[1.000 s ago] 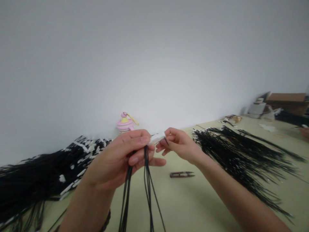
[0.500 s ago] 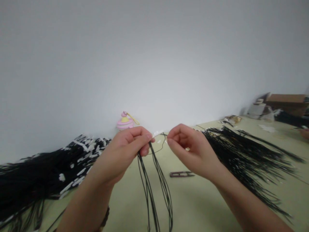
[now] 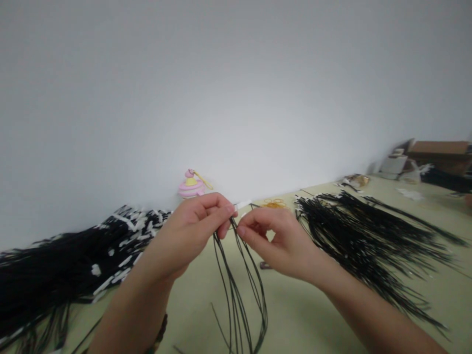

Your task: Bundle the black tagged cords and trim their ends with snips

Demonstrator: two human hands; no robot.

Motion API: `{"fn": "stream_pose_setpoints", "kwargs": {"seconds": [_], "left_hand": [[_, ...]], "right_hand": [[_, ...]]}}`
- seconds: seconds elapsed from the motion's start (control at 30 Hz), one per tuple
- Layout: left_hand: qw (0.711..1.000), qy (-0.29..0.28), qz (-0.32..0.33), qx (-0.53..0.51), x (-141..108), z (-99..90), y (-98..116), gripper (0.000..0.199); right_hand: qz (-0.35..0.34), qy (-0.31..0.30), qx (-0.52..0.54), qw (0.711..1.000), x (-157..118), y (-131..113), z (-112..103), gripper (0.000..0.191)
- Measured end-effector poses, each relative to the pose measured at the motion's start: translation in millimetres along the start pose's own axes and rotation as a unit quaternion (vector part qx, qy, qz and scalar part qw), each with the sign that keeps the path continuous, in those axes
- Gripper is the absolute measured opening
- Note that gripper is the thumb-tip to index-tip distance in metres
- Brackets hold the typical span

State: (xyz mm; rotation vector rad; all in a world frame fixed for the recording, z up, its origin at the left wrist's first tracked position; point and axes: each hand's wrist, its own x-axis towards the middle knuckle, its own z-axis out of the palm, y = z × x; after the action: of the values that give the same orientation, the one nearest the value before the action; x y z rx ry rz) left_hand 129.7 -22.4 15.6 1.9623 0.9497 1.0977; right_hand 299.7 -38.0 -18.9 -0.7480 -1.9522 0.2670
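My left hand [image 3: 201, 221] pinches a bundle of thin black cords [image 3: 230, 280] near its upper end, and the cords hang down in loops over the table. A white tip [image 3: 242, 204] shows just beyond its fingertips. Close by on the right, my right hand [image 3: 278, 238] has thumb and forefinger pressed together beside the cords; what they hold, if anything, is too small to make out. Beneath that hand, the small snips [image 3: 264, 265] are mostly hidden.
A heap of black cords with white ends [image 3: 92, 255] lies left; more black cords [image 3: 361, 241] spread right. Against the wall stand a pink and yellow object [image 3: 191, 186] and yellow bands [image 3: 275, 203]. A cardboard box [image 3: 438, 147] sits at far right.
My right hand has moved left and slightly down, close to the left fingertips, uncovering the yellow bands and covering most of the snips. The hanging cords have swung a little to the right.
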Motion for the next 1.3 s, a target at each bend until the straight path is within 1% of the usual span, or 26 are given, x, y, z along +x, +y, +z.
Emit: {"fn": "stream_pose_setpoints", "kwargs": {"seconds": [0.07, 0.13, 0.2, 0.23, 0.27, 0.3, 0.33, 0.37, 0.43, 0.47, 0.5, 0.53, 0.6, 0.63, 0.7, 0.73, 0.8, 0.87, 0.9, 0.97, 1.0, 1.07, 1.13, 1.17, 1.2, 1.3], "left_hand": [[1.0, -0.001, -0.001, 0.003, 0.4, -1.3, -0.1, 0.027], [1.0, -0.001, -0.002, 0.004, 0.6, -2.2, 0.2, 0.028], [1.0, 0.001, -0.001, 0.004, 0.8, -2.8, 0.2, 0.029], [1.0, 0.003, -0.001, 0.004, 1.0, -3.3, -0.2, 0.029], [1.0, 0.006, -0.001, 0.003, 1.3, -4.2, -1.1, 0.03], [1.0, 0.01, -0.001, 0.002, 1.6, -5.7, -2.4, 0.031], [1.0, 0.016, -0.003, -0.001, 1.9, -7.9, -4.1, 0.031], [1.0, 0.022, -0.004, -0.006, 2.2, -10.9, -6.1, 0.032], [0.999, 0.035, -0.007, -0.021, 2.5, -18.5, -10.2, 0.031], [0.999, 0.041, -0.009, -0.031, 2.6, -22.7, -11.9, 0.031], [0.998, 0.045, -0.013, -0.044, 2.6, -26.6, -13.3, 0.03], [0.997, 0.048, -0.017, -0.058, 2.6, -30.1, -14.2, 0.03], [0.995, 0.05, -0.029, -0.084, 2.8, -35.0, -15.0, 0.028], [0.994, 0.051, -0.035, -0.095, 3.0, -36.2, -15.1, 0.027], [0.991, 0.056, -0.043, -0.109, 3.7, -36.8, -15.1, 0.025], [0.991, 0.058, -0.045, -0.114, 4.1, -36.5, -15.2, 0.025], [0.99, 0.058, -0.047, -0.116, 4.7, -35.4, -15.2, 0.025], [0.991, 0.053, -0.046, -0.113, 4.7, -34.3, -15.1, 0.027], [0.992, 0.049, -0.045, -0.11, 4.4, -33.8, -14.8, 0.029], [0.993, 0.038, -0.04, -0.107, 3.4, -32.1, -13.7, 0.032], [0.993, 0.031, -0.037, -0.107, 2.7, -31.0, -13.0, 0.033], [0.993, 0.016, -0.037, -0.109, 1.0, -28.1, -11.3, 0.029], [0.993, 0.005, -0.039, -0.111, -1.0, -24.9, -9.7, 0.023], [0.993, 0.002, -0.04, -0.112, -2.0, -23.5, -8.9, 0.021], [0.993, 0.001, -0.04, -0.111, -2.9, -22.3, -8.2, 0.019], [0.993, 0.0, -0.041, -0.111, -4.3, -19.6, -6.3, 0.021]], "right_hand": [[-0.005, -0.003, -0.031, 1.0, -0.7, -2.6, -0.9, 0.012], [0.005, -0.014, -0.04, 0.999, -1.7, -5.1, -2.3, 0.012], [0.044, -0.035, 0.001, 0.998, -2.8, -7.0, -5.8, 0.007], [0.071, -0.053, 0.05, 0.995, -3.2, -7.6, -9.2, 0.009], [0.099, -0.075, 0.117, 0.985, -3.4, -7.7, -14.1, 0.02], [0.125, -0.096, 0.191, 0.969, -3.5, -7.4, -20.5, 0.028], [0.142, -0.114, 0.266, 0.947, -3.4, -6.6, -28.6, 0.031], [0.15, -0.124, 0.332, 0.923, -3.1, -5.5, -37.9, 0.029], [0.152, -0.1, 0.426, 0.886, -2.4, -2.8, -59.0, 0.006], [0.149, -0.055, 0.451, 0.878, -2.1, -1.5, -69.8, 0.009], [0.137, 0.016, 0.464, 0.875, -2.0, -0.7, -80.0, 0.013], [0.127, 0.095, 0.463, 0.872, -2.0, -0.3, -89.5, 0.023], [0.088, 0.231, 0.433, 0.867, -2.7, -0.7, -105.4, 0.058], [0.067, 0.286, 0.392, 0.872, -3.3, -1.0, -111.9, 0.065], [0.03, 0.368, 0.296, 0.881, -4.7, -0.5, -122.4, 0.065], [0.022, 0.395, 0.266, 0.879, -5.1, 0.7, -126.3, 0.06], [0.021, 0.424, 0.271, 0.864, -4.8, 5.5, -129.9, 0.042], [0.018, 0.419, 0.292, 0.859, -3.0, 11.7, -126.0, 0.033], [0.007, 0.414, 0.275, 0.867, -1.8, 14.4, -120.7, 0.027], [-0.015, 0.389, 0.201, 0.899, 0.3, 17.3, -103.8, 0.017], [-0.014, 0.358, 0.168, 0.918, 1.1, 17.0, -92.8, 0.014], [0.005, 0.249, 0.12, 0.961, 2.1, 13.2, -68.7, 0.014], [-0.016, 0.14, 0.046, 0.989, 2.6, 6.9, -45.4, 0.02], [-0.035, 0.107, 0.028, 0.993, 2.7, 3.7, -35.3, 0.023], [-0.053, 0.088, 0.011, 0.995, 2.7, 1.0, -26.7, 0.024], [-0.097, 0.064, -0.012, 0.993, 2.4, -3.3, -10.6, 0.023]]}}
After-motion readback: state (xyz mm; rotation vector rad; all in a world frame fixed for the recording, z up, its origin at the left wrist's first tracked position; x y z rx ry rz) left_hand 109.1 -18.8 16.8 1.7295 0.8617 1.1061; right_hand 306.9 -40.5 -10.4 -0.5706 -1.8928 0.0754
